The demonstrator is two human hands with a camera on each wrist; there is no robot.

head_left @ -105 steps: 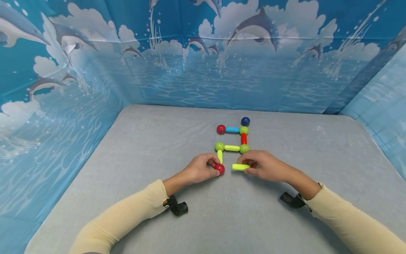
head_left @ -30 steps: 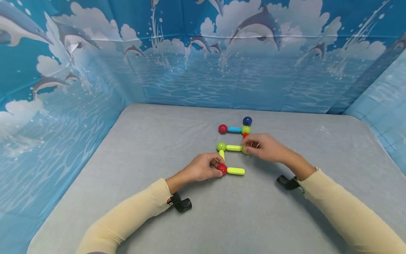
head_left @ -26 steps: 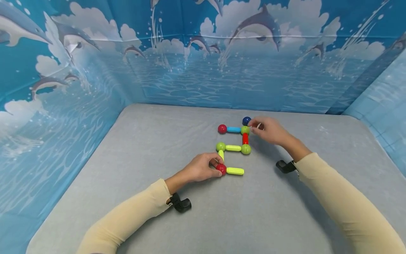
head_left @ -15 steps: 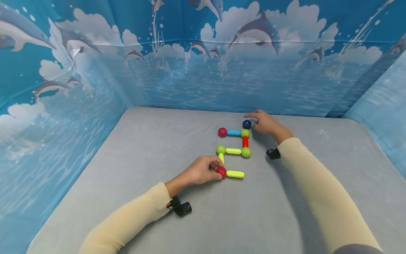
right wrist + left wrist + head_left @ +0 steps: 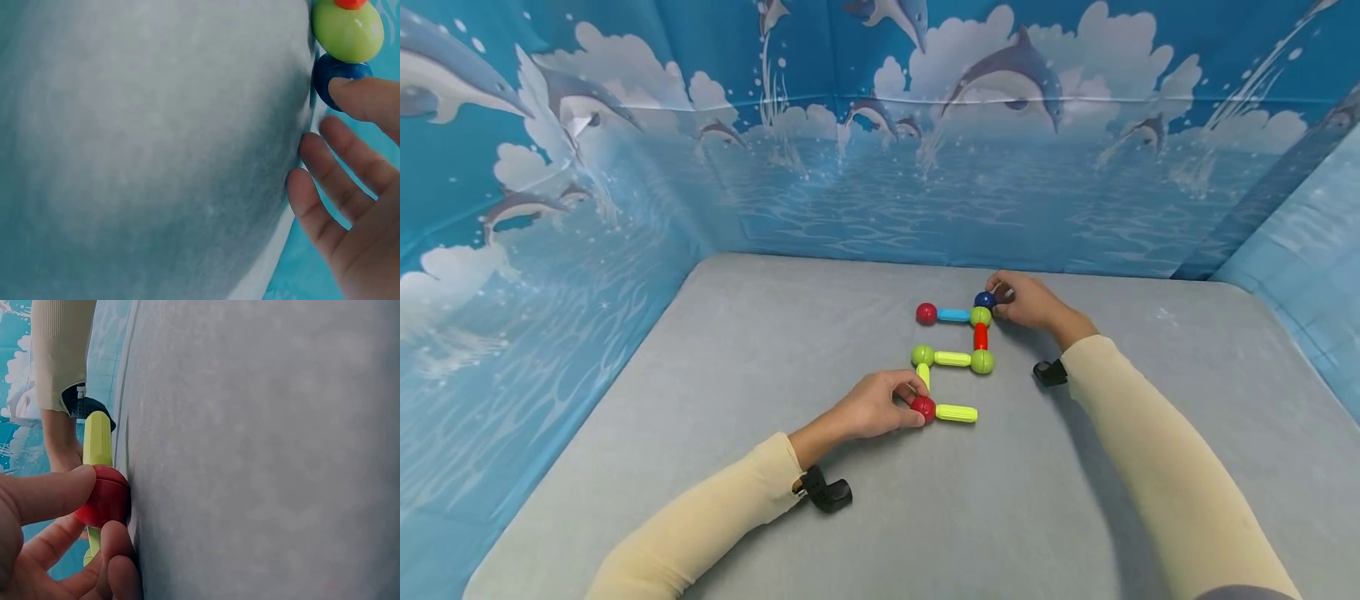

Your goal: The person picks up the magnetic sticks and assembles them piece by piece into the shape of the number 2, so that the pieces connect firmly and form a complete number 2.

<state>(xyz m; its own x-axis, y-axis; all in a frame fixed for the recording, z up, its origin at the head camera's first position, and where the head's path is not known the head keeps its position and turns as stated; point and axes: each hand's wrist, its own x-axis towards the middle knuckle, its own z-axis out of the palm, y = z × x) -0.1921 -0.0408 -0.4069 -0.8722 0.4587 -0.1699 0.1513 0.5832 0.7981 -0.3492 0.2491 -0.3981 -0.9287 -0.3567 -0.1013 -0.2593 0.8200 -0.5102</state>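
In the head view, my left hand (image 5: 880, 404) pinches a red ball (image 5: 923, 409) between thumb and fingers. A yellow-green rod (image 5: 957, 413) extends right from that ball, and another rod (image 5: 923, 377) runs back to a green ball (image 5: 922, 356). At the far end, my right hand (image 5: 1033, 302) has thumb and forefinger at a dark blue ball (image 5: 985, 301), which sits against a green ball (image 5: 981, 317). The right wrist view shows the thumb pressed on the blue ball (image 5: 334, 78); the forefinger is hidden there. The left wrist view shows the grip on the red ball (image 5: 107, 497).
A red rod (image 5: 981, 337) links the far green ball to a nearer green ball (image 5: 982, 361), joined leftward by a yellow-green rod (image 5: 952, 358). A blue rod (image 5: 953, 315) ends in another red ball (image 5: 927, 313). Dolphin-printed curtain (image 5: 865, 192) borders the grey table (image 5: 760, 317).
My right hand has set the yellow-green rod against the near red ball, then moved back to the blue ball, which has shifted slightly towards the green ball. The left hand keeps its hold.
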